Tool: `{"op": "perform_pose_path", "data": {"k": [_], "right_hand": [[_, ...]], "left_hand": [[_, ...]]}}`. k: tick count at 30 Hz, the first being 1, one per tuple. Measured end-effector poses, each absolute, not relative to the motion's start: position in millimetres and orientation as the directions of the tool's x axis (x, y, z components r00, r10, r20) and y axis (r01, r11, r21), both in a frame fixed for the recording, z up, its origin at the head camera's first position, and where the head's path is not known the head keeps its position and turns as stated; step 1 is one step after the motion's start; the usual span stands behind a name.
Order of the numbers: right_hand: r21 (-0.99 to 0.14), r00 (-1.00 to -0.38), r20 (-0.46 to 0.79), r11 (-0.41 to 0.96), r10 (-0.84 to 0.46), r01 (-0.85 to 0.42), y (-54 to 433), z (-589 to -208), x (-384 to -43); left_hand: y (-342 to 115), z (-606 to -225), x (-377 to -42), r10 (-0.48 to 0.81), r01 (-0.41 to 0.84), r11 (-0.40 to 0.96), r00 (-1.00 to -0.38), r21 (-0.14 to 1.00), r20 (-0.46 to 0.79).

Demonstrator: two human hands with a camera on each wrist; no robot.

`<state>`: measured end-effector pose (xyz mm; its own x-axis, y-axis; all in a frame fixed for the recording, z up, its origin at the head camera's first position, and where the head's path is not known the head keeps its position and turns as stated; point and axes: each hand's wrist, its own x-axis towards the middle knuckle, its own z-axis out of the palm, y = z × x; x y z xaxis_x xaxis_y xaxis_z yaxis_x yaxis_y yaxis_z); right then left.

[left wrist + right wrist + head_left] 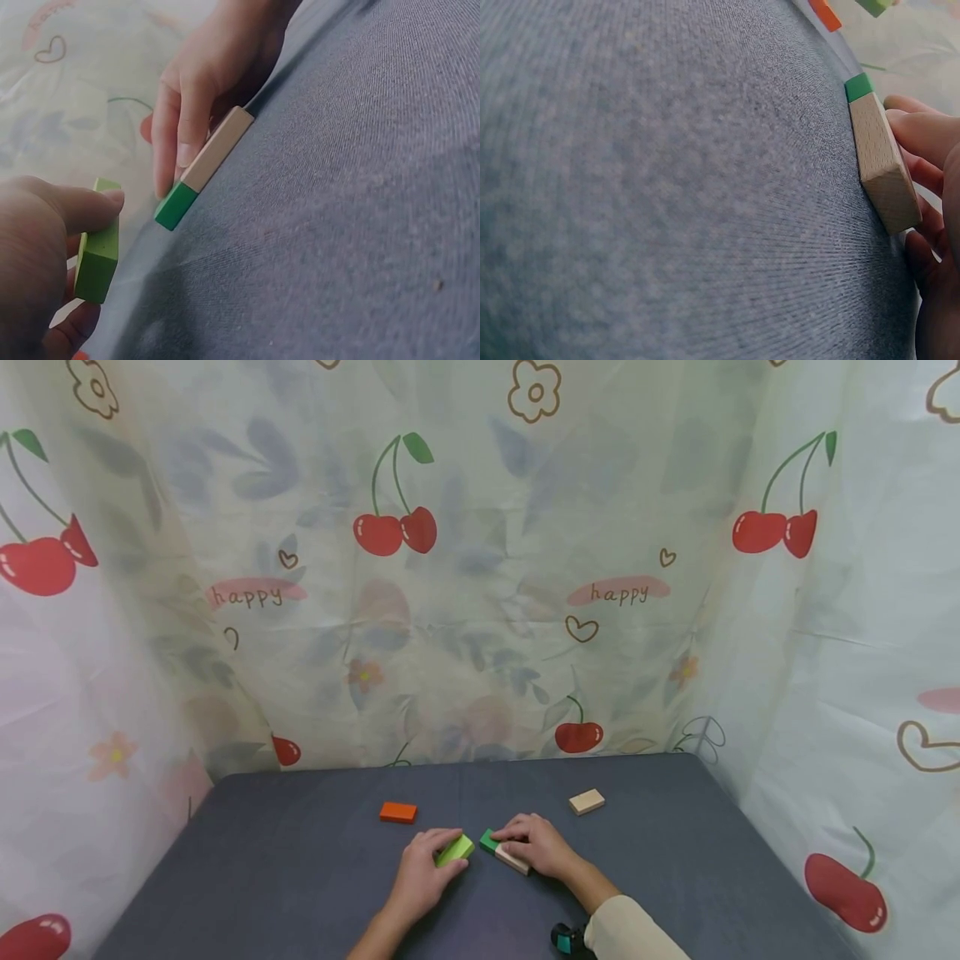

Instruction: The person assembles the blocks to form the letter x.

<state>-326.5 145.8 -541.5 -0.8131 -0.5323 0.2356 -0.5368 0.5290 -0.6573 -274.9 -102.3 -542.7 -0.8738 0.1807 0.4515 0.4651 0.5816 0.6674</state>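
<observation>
The left hand [422, 874] pinches a lime-green rectangular block [98, 259]. At its three o'clock, the right hand [545, 847], fingers relaxed, touches a green block [176, 207] meeting a pale wooden block [219, 148] on the dark grey fabric surface [292, 877]. An orange rectangular block [398, 812] lies at ten o'clock.

The word "happy" [247, 596] reads twice, on pink smears [656, 586] across the curtain [480, 560].

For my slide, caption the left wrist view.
Left hand grips a lime block; right hand touches a green block abutting a wooden block.
</observation>
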Motion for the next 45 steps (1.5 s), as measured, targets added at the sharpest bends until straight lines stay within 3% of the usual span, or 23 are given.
{"op": "perform_pose_path", "data": {"k": [28,45], "right_hand": [[-0.681,-0.813,0.240,0.504,-0.531,-0.531,147,-546,-328],[-0.682,-0.811,0.257,0.496,-0.526,-0.538,147,-546,-327]], "left_hand": [[-74,-542,-277,0.175,0.343,0.660,-0.936,0.669,0.307],[-56,-546,-276,0.102,0.317,0.728,-0.927,0.608,0.361]]}}
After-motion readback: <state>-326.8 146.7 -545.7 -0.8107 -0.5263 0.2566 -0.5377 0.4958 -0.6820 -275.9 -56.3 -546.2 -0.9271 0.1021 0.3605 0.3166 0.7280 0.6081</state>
